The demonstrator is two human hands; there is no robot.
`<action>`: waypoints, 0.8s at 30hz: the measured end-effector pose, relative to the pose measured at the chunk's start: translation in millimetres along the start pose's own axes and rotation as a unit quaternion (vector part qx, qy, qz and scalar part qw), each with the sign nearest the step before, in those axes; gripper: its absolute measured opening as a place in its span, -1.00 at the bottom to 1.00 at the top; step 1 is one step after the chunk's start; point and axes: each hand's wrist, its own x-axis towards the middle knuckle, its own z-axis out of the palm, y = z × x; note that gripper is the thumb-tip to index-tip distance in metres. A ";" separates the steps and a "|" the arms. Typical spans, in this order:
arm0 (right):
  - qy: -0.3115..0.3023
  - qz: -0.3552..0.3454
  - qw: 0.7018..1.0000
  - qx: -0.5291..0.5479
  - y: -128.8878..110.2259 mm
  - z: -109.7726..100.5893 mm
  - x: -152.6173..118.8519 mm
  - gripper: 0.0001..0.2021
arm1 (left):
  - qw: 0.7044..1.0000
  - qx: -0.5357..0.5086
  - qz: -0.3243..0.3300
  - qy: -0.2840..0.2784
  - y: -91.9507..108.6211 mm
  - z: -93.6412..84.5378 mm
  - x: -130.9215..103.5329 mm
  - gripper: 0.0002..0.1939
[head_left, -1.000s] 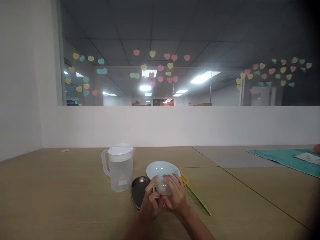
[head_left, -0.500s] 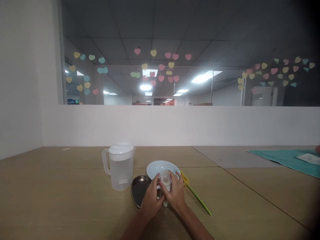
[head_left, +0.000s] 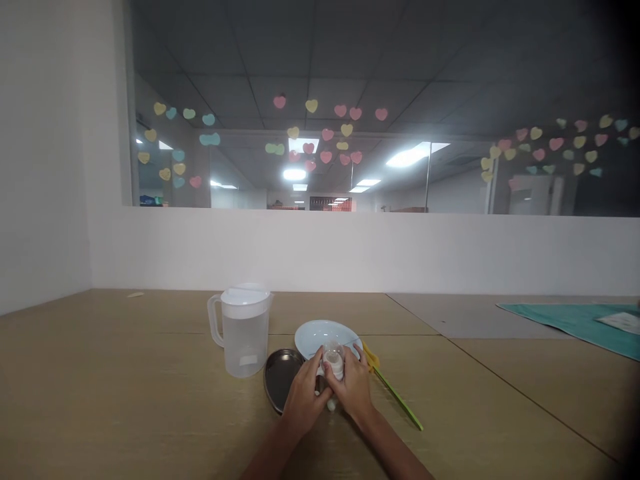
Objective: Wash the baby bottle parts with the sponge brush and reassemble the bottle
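A small clear and white container is held between my two hands, just in front of a pale blue plate. My left hand grips its left side, fingers bent round it. On its right side my right hand is closed on it too. Below the hands a small white piece shows, partly hidden. A dark metal dish lies beside my left hand. To the right of my right hand is a yellow object with a green stick slanting toward the front.
A lidded translucent pitcher stands left of the dish on the wooden table. At the far right lies a teal cloth with a white item on it. A wall with a window rises behind.
The view has shifted slightly. The container between my hands is tipped a little differently, its clear top now lower. Both hands keep their hold.
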 end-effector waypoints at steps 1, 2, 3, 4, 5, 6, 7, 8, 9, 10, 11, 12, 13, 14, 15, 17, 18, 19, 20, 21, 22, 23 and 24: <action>0.002 0.003 1.000 0.002 -0.4 -0.3 0.3 -0.83 | 1.000 0.002 0.000 0.003 0.1 0.1 -0.1 -0.38; 0.004 0.006 1.000 0.003 -0.6 -0.3 0.4 -0.83 | 1.000 0.004 -0.001 0.006 0.3 0.2 -0.1 -0.38; 0.006 0.007 1.000 0.004 -0.4 -0.1 0.4 -0.83 | 1.000 0.008 -0.001 0.010 0.8 0.1 0.0 -0.38; 0.007 0.009 1.000 0.003 0.0 0.3 0.3 -0.83 | 1.000 0.011 -0.001 0.012 1.4 0.1 0.2 -0.38; 0.007 0.010 1.000 0.000 0.5 0.9 0.1 -0.83 | 1.000 0.013 -0.003 0.015 2.1 -0.1 0.5 -0.38; 0.007 0.010 1.000 -0.003 1.3 1.5 -0.1 -0.83 | 1.000 0.014 -0.005 0.018 2.9 -0.2 0.8 -0.39; 0.007 0.009 1.000 -0.006 2.0 2.2 -0.3 -0.83 | 1.000 0.015 -0.007 0.020 3.8 -0.5 1.2 -0.41; 0.006 0.009 1.000 -0.008 2.7 2.8 -0.5 -0.83 | 1.000 0.014 -0.007 0.023 4.8 -0.7 1.6 -0.43; 0.007 0.008 1.000 -0.010 3.3 3.4 -0.5 -0.84 | 1.000 0.014 -0.005 0.026 5.9 -1.1 1.9 -0.44; 0.007 0.008 1.000 -0.012 3.7 3.8 -0.5 -0.84 | 1.000 0.013 -0.004 0.027 7.0 -1.4 2.3 -0.45; 0.008 0.007 1.000 -0.016 4.0 4.2 -0.3 -0.84 | 1.000 0.012 -0.003 0.028 7.9 -1.8 2.6 -0.46; 0.008 0.007 1.000 -0.020 4.0 4.3 -0.2 -0.85 | 1.000 0.011 -0.004 0.028 8.8 -2.2 2.8 -0.47; 0.008 0.007 1.000 -0.025 4.0 4.3 0.0 -0.86 | 1.000 0.010 -0.006 0.029 9.3 -2.5 3.0 -0.47; 0.006 0.007 0.999 -0.030 3.9 4.1 0.1 -0.86 | 0.999 0.011 -0.008 0.029 9.4 -2.7 3.1 -0.47; 0.004 0.010 0.999 -0.036 3.8 3.7 0.1 -0.86 | 0.999 0.011 -0.009 0.030 9.2 -2.8 3.2 -0.46; -0.001 0.019 0.999 -0.041 4.4 2.6 -0.3 -0.85 | 0.999 0.011 -0.003 0.032 7.6 -2.8 3.0 -0.45; -0.005 0.024 0.999 -0.039 5.4 1.8 -0.7 -0.83 | 0.999 0.010 0.002 0.031 6.4 -2.8 2.9 -0.45; -0.012 0.026 0.999 -0.034 6.9 1.1 -1.2 -0.81 | 0.999 0.010 0.008 0.029 5.1 -2.7 2.6 -0.45; -0.020 0.025 0.999 -0.024 8.9 0.3 -1.8 -0.78 | 1.000 0.010 0.013 0.027 3.8 -2.7 2.2 -0.44; -0.027 0.023 0.999 -0.010 11.3 -0.3 -2.4 -0.73 | 0.999 0.012 0.018 0.025 2.5 -2.6 1.7 -0.44; -0.030 0.023 0.999 0.006 14.0 -0.9 -2.9 -0.67 | 0.999 0.017 0.021 0.025 1.5 -2.6 1.2 -0.42; -0.029 0.027 0.999 0.023 16.6 -1.3 -3.3 -0.62 | 0.999 0.023 0.023 0.027 0.6 -2.7 0.6 -0.38; -0.025 0.034 0.998 0.040 18.9 -1.6 -3.6 -0.57 | 0.999 0.027 0.025 0.032 -0.1 -2.7 0.1 -0.34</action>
